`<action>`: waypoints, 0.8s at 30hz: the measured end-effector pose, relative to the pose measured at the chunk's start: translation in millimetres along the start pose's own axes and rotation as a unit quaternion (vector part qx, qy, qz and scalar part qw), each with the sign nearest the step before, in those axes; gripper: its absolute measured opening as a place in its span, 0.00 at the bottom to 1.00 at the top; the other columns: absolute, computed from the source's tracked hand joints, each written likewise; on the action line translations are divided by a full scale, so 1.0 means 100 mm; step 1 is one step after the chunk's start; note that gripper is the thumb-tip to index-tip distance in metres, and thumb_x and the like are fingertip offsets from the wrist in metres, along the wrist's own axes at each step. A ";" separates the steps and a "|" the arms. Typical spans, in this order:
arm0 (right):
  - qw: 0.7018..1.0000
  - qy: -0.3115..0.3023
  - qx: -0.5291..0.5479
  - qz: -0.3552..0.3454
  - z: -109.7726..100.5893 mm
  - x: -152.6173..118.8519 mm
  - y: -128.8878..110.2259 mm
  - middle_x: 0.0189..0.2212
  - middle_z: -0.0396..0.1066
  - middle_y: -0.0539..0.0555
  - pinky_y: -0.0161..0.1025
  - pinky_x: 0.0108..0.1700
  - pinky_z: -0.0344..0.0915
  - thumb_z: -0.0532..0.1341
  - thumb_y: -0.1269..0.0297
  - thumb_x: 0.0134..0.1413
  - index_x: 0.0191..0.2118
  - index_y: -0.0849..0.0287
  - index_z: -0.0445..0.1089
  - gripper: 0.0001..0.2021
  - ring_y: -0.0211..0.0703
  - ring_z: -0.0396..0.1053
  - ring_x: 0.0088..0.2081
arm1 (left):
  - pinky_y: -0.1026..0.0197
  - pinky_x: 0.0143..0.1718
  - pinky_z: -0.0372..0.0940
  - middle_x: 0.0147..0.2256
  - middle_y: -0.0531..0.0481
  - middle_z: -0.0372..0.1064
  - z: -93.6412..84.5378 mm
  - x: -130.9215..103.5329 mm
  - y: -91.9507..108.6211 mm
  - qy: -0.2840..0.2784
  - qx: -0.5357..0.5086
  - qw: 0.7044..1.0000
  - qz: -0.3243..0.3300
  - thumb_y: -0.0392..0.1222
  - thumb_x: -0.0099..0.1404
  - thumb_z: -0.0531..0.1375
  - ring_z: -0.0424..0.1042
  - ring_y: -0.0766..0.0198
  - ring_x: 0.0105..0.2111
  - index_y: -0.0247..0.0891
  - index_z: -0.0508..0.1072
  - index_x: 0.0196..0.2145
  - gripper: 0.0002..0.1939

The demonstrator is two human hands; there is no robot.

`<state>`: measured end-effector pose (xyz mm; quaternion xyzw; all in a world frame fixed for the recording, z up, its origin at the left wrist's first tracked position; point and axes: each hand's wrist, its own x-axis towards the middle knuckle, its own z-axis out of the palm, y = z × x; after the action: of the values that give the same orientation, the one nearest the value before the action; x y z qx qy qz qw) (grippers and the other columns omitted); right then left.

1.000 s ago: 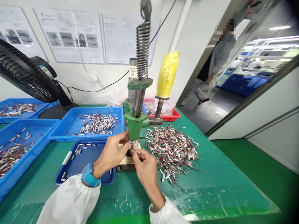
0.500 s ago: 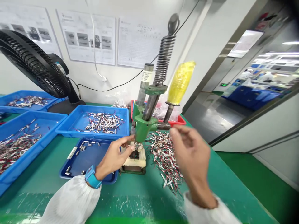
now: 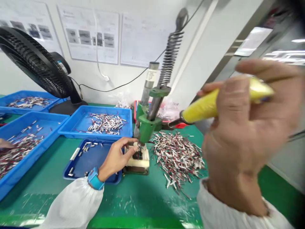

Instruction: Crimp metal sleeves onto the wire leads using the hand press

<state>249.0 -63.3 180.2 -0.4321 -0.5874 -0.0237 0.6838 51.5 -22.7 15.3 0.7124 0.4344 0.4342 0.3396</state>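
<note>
My right hand [image 3: 247, 136], blurred by motion, is wrapped around the yellow-covered lever handle [image 3: 202, 108] of a green hand press [image 3: 146, 127]. The lever is tilted out to the right. At the foot of the press, my left hand [image 3: 120, 156] has thumb and forefinger brought together just under the ram [image 3: 142, 143]. Whatever sits between those fingertips is too small and hidden to name. Below the fingertips is the pale block of the press base [image 3: 137, 163], with a dark fixture in it. A thin wire shows at the fixture.
Right of the press lies a heap of small wired metal parts [image 3: 177, 156]. A dark blue tray [image 3: 95, 163] with few metal cylinders is on the left. Blue bins [image 3: 95, 136] hold more wired parts. Another person's hand [image 3: 6, 143] reaches into the left bin. A black fan [image 3: 30, 60] stands behind.
My right hand has closed on the yellow handle and swung it down to the right from nearly upright. My left hand has stayed at the fixture. Another person's hand has appeared at the left edge.
</note>
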 end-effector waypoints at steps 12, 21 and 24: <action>0.871 -0.330 -0.349 0.101 0.34 -1.10 1.81 0.31 0.75 0.61 0.46 0.45 0.62 0.65 0.74 0.48 0.27 0.59 0.77 0.05 0.54 0.71 0.41 | 0.48 0.53 0.69 0.47 0.43 0.78 -0.05 0.21 0.16 -0.143 -0.086 0.985 -0.033 0.42 0.63 0.65 0.74 0.49 0.52 0.40 0.82 0.33 0.05; 0.938 -0.184 -0.206 0.208 0.11 -1.15 1.62 0.21 0.68 0.51 0.39 0.29 0.59 0.60 0.51 0.57 0.37 0.59 0.76 0.16 0.43 0.64 0.23 | 0.49 0.54 0.66 0.45 0.45 0.77 -1.17 0.20 -0.34 -0.041 0.321 0.946 -0.002 0.33 0.65 0.59 0.74 0.52 0.48 0.41 0.80 0.43 0.12; 0.932 -0.113 -0.020 0.342 0.00 -1.24 1.43 0.18 0.70 0.49 0.35 0.22 0.56 0.65 0.49 0.51 0.38 0.59 0.72 0.18 0.38 0.61 0.18 | 0.53 0.49 0.68 0.43 0.44 0.76 -1.21 0.09 -0.40 -0.094 0.409 0.908 -0.017 0.32 0.66 0.58 0.75 0.51 0.46 0.42 0.82 0.39 0.13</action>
<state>287.9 -32.7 -3.0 -0.6203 -0.4768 0.2496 0.5706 -69.7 14.3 31.4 0.8186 0.5521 0.1440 0.0651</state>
